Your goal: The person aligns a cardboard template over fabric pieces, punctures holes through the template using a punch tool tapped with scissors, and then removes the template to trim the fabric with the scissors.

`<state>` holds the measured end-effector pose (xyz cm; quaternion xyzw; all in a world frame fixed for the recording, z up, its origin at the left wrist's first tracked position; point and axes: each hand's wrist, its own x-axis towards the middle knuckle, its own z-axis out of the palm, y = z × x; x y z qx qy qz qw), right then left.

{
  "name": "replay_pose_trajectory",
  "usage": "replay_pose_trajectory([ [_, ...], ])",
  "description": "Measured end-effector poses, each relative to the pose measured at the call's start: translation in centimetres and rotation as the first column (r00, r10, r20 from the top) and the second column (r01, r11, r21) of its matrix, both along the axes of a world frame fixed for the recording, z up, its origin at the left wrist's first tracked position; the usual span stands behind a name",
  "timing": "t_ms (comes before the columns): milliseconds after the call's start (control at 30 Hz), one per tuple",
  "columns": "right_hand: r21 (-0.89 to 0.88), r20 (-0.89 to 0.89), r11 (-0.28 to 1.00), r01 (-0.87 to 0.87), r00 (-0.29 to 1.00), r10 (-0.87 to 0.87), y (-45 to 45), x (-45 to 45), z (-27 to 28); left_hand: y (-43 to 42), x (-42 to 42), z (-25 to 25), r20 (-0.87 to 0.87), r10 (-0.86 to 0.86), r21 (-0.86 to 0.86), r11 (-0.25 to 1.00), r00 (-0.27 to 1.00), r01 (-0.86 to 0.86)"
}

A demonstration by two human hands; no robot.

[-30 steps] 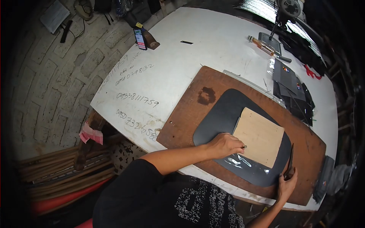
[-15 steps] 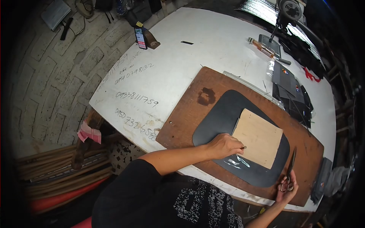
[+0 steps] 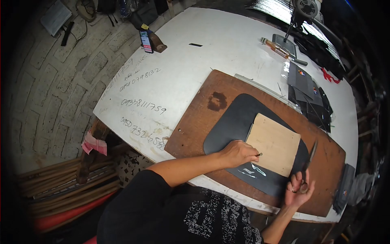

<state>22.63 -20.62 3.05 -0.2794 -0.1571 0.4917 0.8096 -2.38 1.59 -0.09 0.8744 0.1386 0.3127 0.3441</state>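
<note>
My left hand point(image 3: 240, 153) is closed near the left edge of a tan rectangular board point(image 3: 276, 143). A small dark metal end point(image 3: 259, 154) pokes out of its fingers, and the rest of that thing is hidden in the grip. Beneath the board lies a black sheet point(image 3: 229, 124) with rounded corners. My right hand point(image 3: 298, 190) holds scissors point(image 3: 312, 156) by their handles, over the lower right of the sheet, blades pointing away from me. Both pieces rest on a brown wooden board point(image 3: 191, 118).
The brown board sits on a white table point(image 3: 170, 77) with handwritten numbers. A phone point(image 3: 146, 42) leans upright at the far left edge. Dark grey pieces point(image 3: 302, 83) lie at the right, with a bottle-like object point(image 3: 275, 48) behind them. A machine point(image 3: 306, 10) stands at the far right.
My right hand has moved left and up with the scissors, toward the tan board's lower corner. My left hand keeps its place on the board. The view has shifted slightly.
</note>
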Motion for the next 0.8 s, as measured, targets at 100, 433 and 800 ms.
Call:
replay_pose_trajectory([
  [100, -0.373, 0.397, 0.904, 0.208, 0.917, -0.048, 2.2, -3.3, 1.0, 0.1, 0.1, -0.2, 0.045, 0.011, 0.052, 0.999, 0.999, -0.013],
  [433, -0.102, 0.957, 0.946, 0.307, -0.23, 0.178, 6.0, -10.5, 6.4, -0.1, -0.1, 0.6, -0.015, -0.005, -0.054, 0.999, 1.0, 0.004],
  [800, -0.144, 0.921, 0.947, 0.287, -0.31, 0.234, 8.0, -11.3, 6.1, 0.0, -0.1, 0.5, 0.037, 0.007, -0.071, 0.997, 0.999, -0.004],
])
